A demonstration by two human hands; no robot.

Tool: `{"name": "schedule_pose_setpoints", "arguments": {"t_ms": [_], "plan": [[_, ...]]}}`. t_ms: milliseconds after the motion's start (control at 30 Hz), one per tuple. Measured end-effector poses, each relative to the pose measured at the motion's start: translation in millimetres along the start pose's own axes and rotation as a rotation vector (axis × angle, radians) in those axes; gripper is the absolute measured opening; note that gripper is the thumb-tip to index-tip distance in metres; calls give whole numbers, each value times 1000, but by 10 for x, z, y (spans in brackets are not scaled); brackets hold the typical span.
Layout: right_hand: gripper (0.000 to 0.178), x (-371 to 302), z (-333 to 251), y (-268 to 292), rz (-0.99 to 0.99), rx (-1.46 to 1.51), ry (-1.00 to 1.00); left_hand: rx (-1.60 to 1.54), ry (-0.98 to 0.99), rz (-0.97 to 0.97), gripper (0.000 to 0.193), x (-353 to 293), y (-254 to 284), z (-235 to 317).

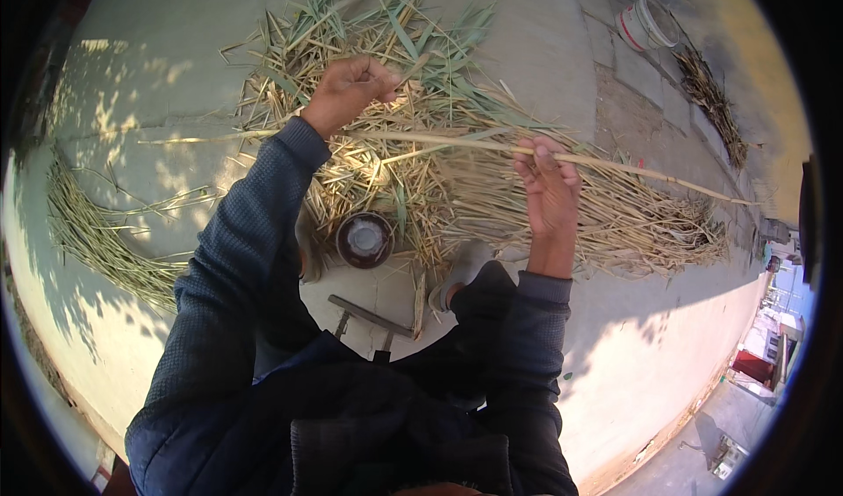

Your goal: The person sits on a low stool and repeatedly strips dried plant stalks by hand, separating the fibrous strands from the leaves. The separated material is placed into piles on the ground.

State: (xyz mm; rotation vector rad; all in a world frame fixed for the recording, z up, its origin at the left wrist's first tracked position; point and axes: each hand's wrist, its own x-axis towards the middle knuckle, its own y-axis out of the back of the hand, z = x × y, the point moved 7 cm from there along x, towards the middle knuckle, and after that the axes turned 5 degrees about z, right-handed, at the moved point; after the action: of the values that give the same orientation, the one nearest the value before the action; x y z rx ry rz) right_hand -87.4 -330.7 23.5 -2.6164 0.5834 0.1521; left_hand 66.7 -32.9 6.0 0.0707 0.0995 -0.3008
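Note:
A long pale reed stalk (439, 140) runs crosswise in front of me, passing behind my left wrist. My right hand (553, 189) is closed on it right of its middle, between thumb and fingers. Above the stalk, my left hand (351, 92) is pinched closed. A dry leaf strip shows by its fingertips, but I cannot make out whether they hold it. Beneath both hands spreads a loose heap of dry and greenish leaves (386, 167). To the right, a thick bundle of long reed stalks (615, 219) lies on the ground.
Between my feet stands a dark round container (364, 240) with a pale top, near a T-shaped metal bar (373, 314). Thin green stalks (110, 237) lie in a curved pile at left. A white bucket (648, 24) and dark twigs (716, 105) are at far right.

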Motion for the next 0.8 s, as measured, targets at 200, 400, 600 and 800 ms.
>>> {"name": "schedule_pose_setpoints", "arguments": {"t_ms": [200, 400, 600, 800], "plan": [[25, -19, 39, -102, -4, -2, 20, 538, -591, -251, 30, -420, -630, 331], [24, 37, -6, -1, 48, 67, 44, 509, -552, -212, 21, -373, -424, 403], [21, 68, 19, 120, 74, 58, 7, 216, -275, -99, 17, -256, -276, 272], [23, 43, 43, 67, 55, 39, -19, 106, -244, 102, 20, -79, 33, 354]]}}
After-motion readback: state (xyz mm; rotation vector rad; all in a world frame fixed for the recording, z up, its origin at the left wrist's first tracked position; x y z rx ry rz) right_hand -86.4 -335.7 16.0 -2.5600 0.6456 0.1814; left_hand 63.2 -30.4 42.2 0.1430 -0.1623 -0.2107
